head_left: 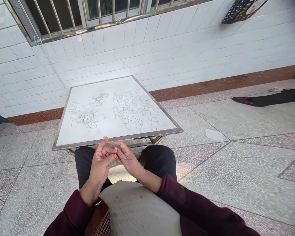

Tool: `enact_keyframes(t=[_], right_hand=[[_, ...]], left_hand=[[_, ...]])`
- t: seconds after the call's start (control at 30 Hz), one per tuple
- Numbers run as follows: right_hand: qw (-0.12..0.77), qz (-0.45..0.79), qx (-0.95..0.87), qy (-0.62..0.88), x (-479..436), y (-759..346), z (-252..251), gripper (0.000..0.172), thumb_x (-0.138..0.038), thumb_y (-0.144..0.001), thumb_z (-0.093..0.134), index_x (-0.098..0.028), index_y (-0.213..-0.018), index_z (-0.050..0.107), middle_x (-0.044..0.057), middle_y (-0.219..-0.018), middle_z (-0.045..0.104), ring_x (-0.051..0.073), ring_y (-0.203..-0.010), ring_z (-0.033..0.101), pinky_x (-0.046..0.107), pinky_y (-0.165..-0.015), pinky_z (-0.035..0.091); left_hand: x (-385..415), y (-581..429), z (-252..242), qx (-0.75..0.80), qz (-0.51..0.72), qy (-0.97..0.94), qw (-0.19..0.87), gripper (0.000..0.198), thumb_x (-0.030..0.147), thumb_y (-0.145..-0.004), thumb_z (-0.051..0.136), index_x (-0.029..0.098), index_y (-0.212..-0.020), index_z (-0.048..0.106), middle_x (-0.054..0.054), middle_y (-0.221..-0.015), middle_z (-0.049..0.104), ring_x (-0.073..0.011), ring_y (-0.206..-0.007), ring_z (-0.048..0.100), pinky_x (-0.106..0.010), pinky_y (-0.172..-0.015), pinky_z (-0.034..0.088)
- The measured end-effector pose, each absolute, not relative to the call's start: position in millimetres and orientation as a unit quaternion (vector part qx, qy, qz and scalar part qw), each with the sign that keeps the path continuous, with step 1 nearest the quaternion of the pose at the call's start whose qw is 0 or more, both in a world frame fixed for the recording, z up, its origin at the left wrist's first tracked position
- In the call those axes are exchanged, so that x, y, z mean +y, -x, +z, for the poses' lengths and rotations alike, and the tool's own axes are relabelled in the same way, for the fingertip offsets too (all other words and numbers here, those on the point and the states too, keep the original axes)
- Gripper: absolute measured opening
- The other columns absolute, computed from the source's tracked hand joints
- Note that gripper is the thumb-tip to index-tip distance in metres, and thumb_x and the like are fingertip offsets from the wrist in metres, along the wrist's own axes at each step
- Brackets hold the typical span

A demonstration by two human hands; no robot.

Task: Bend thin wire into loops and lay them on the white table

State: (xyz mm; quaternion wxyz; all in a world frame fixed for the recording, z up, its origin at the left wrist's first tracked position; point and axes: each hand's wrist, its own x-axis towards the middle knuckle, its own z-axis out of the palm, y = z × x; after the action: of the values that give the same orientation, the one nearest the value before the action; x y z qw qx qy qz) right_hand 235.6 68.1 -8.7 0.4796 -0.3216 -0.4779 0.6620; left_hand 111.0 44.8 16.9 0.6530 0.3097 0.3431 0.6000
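My left hand (102,162) and my right hand (127,160) meet above my lap, just in front of the table's near edge. The fingertips of both are pinched together on something thin, like a short dark wire, too small to make out well. A tan wrap covers the tip of my left index finger. On the white table (108,127) with a metal rim lies a tangled heap of thin dark wires (87,116), with a smaller heap (100,98) behind it. Rows of looped wire pieces (137,109) cover the right half of the tabletop.
A white tiled wall (113,59) with a barred window stands behind the table. A person's leg and dark shoe (244,101) are at the right. White paper (214,135) lies on the floor. A patterned bag (243,11) hangs at the top right.
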Motion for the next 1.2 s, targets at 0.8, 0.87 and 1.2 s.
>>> enact_keyframes(t=[0.8,0.87,1.2], right_hand=[[0.382,0.869,-0.266,0.168,80.5,-253.4,-13.5,0.038,-0.034,-0.075,0.081,-0.020,-0.105,0.062,-0.006,-0.066,0.047,0.005,-0.050,0.028,0.019,-0.046,0.019],[0.384,0.873,-0.245,0.175,79.2,-250.9,-12.5,0.034,-0.031,-0.075,0.082,-0.019,-0.101,0.062,-0.005,-0.068,0.052,0.005,-0.052,0.031,0.018,-0.046,0.021],[0.384,0.885,-0.195,0.179,70.4,-238.6,-9.8,0.036,-0.028,-0.072,0.083,-0.022,-0.093,0.055,-0.008,-0.066,0.048,0.004,-0.050,0.035,0.017,-0.049,0.032]], left_hand=[[47.1,-90.9,14.3,0.361,0.603,-0.350,0.619,0.068,0.025,-0.076,0.080,0.027,-0.137,0.051,-0.002,-0.091,0.074,-0.0109,-0.074,0.067,-0.021,-0.066,0.051],[44.3,-95.2,17.5,0.370,0.620,-0.361,0.590,0.073,0.024,-0.075,0.081,0.028,-0.139,0.047,-0.002,-0.091,0.074,-0.0130,-0.077,0.069,-0.024,-0.071,0.054],[36.2,-102.0,16.5,0.455,0.574,-0.548,0.404,0.063,0.022,-0.084,0.070,0.024,-0.142,0.045,-0.004,-0.092,0.076,-0.0208,-0.101,0.069,-0.044,-0.111,0.039]])
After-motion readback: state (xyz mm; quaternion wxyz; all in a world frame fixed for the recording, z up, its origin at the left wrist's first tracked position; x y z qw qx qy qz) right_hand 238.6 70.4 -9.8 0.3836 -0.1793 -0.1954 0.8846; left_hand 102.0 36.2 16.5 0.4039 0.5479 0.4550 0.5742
